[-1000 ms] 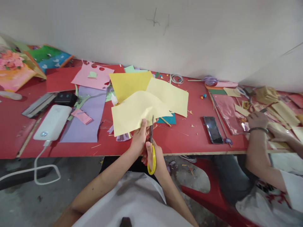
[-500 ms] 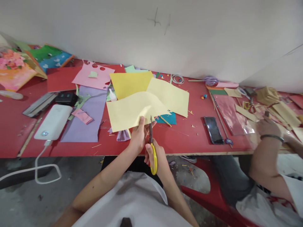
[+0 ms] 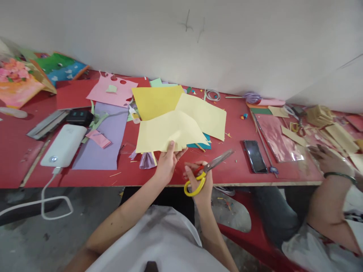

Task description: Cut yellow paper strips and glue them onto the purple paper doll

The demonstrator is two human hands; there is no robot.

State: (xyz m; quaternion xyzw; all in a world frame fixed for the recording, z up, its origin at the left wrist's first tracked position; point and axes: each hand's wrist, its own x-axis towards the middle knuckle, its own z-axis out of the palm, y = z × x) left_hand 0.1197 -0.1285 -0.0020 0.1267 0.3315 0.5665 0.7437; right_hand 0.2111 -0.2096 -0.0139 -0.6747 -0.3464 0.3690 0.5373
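Evidently, left hand (image 3: 166,166): grip pinches the near edge of the pale yellow sheet (image 3: 167,130), thumb uppermost, probably to steady it over the table (image 3: 231,175).
Right hand (image 3: 204,189): grip wraps the handles of the scissors (image 3: 209,166), blades angled away, seemingly sparing the sheet.
Phone (image 3: 255,156): lies rightward, perhaps set aside.

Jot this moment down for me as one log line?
left hand: holds pale-yellow paper sheet | right hand: holds scissors, blades clear of sheet | red tabletop: smartphone at right, lavender paper at left
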